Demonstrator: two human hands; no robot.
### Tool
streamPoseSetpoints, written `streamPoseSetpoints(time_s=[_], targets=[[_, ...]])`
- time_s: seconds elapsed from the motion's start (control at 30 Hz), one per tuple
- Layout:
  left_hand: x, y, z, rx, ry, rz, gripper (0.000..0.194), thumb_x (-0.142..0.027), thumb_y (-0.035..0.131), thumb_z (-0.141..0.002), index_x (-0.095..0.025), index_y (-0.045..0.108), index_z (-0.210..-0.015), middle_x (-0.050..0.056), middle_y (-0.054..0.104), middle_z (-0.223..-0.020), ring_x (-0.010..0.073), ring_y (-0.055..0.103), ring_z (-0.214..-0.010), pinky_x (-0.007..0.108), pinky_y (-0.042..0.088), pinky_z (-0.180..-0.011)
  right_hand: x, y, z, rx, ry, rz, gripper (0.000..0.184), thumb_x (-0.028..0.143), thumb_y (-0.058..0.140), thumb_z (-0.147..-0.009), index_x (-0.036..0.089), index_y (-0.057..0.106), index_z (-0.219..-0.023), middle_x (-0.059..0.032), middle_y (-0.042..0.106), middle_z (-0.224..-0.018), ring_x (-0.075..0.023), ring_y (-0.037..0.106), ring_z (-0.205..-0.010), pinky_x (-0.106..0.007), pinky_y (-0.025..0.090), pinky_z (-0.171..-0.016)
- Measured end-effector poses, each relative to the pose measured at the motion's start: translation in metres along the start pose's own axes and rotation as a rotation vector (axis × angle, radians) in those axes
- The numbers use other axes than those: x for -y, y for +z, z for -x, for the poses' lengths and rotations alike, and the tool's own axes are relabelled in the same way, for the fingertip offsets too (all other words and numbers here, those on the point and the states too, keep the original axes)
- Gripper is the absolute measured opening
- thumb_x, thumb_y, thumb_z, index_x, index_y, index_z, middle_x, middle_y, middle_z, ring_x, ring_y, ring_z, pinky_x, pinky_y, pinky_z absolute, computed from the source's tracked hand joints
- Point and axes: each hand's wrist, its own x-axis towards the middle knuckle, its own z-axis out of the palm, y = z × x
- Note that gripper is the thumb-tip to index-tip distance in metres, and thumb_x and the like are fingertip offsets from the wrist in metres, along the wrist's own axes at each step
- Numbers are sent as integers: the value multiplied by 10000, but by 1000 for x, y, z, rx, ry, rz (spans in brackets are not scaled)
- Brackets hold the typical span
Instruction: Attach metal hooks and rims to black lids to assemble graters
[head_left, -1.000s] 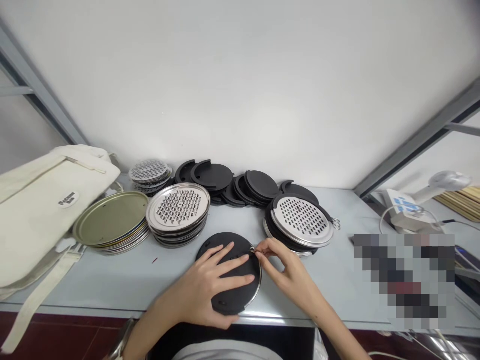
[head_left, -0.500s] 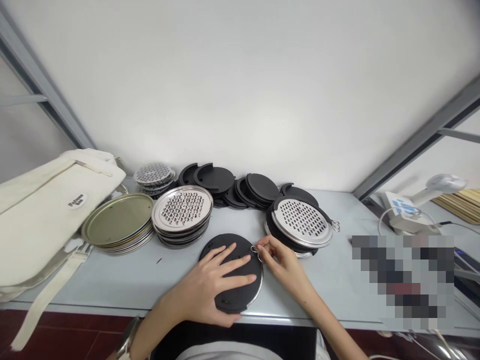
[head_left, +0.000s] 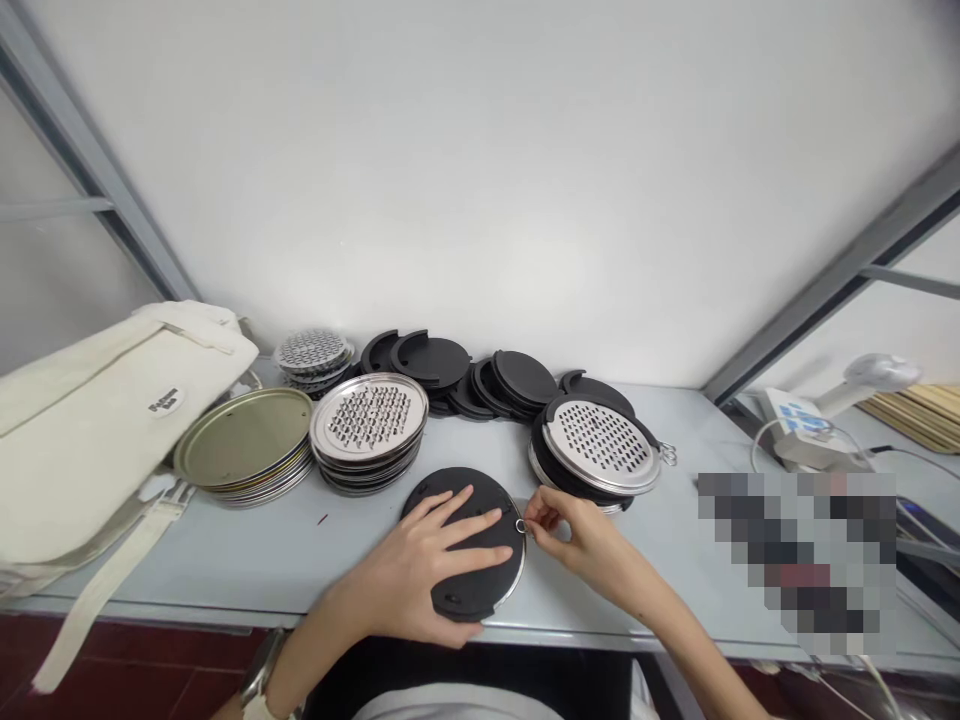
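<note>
A round black disc (head_left: 471,600) with a shiny metal rim along its right side lies near the table's front edge. My left hand (head_left: 431,560) rests flat on top of it, fingers spread. Beside the disc's right edge, my right hand (head_left: 562,525) pinches a small metal wire ring (head_left: 521,526); part of the ring is hidden by the fingertips. Just beyond that hand sits a pile of black holders topped by a silver grater plate (head_left: 600,440), with wire rings (head_left: 667,454) at its right side.
Stacks of grater plates (head_left: 371,415) and olive-green metal discs (head_left: 247,435) stand on the left. Black round holders (head_left: 525,378) line the wall. A cream bag (head_left: 97,430) lies far left. On the right are a white box (head_left: 799,430) and a blurred-out patch (head_left: 802,560).
My right hand has moved slightly down and right along the disc's edge, with the wire ring in its fingers. The left hand stays flat on the disc.
</note>
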Motion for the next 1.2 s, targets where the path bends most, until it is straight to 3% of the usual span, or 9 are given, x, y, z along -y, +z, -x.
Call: streamPoseSetpoints(time_s=[0.23,0.5,0.83,1.03,1.2], targets=[[-1,-1,0,-23,-4,11,758,-411,723,-710,-378,420,-1404,-28,328,-1527,367,246,-1416,542,249,-1120,2,9,-5,-197,-87,-55,46,180,498,-845,208,482,-811,8,540,-775,-145,517,-717,-266,430,-682],[-3,-2,1,-29,-22,-2,763,-405,730,-703,-375,425,-1401,-37,321,-1530,355,252,-1417,531,255,-1126,-32,40,-20,-326,-96,-215,99,251,439,-894,225,387,-814,40,422,-709,-128,430,-611,-250,370,-577],[-5,-1,-1,-11,-40,-27,756,-404,722,-712,-378,419,-1404,-43,311,-1534,347,224,-1428,532,237,-1132,-30,48,-14,-319,-94,-95,89,310,324,-990,235,351,-952,45,434,-691,-148,447,-580,-272,351,-596],[-5,-1,0,-13,-44,-42,747,-406,709,-728,-380,408,-1410,-45,301,-1538,341,221,-1430,527,231,-1134,-30,47,-15,-313,-116,-65,108,307,365,-982,239,380,-900,47,467,-671,-144,454,-568,-263,341,-592],[-6,-1,0,-20,-46,-39,741,-410,709,-729,-382,411,-1407,-43,305,-1537,334,223,-1430,523,229,-1137,-29,48,-18,-300,-67,-75,184,354,392,-973,236,393,-832,83,399,-549,-126,380,-495,-245,288,-516]])
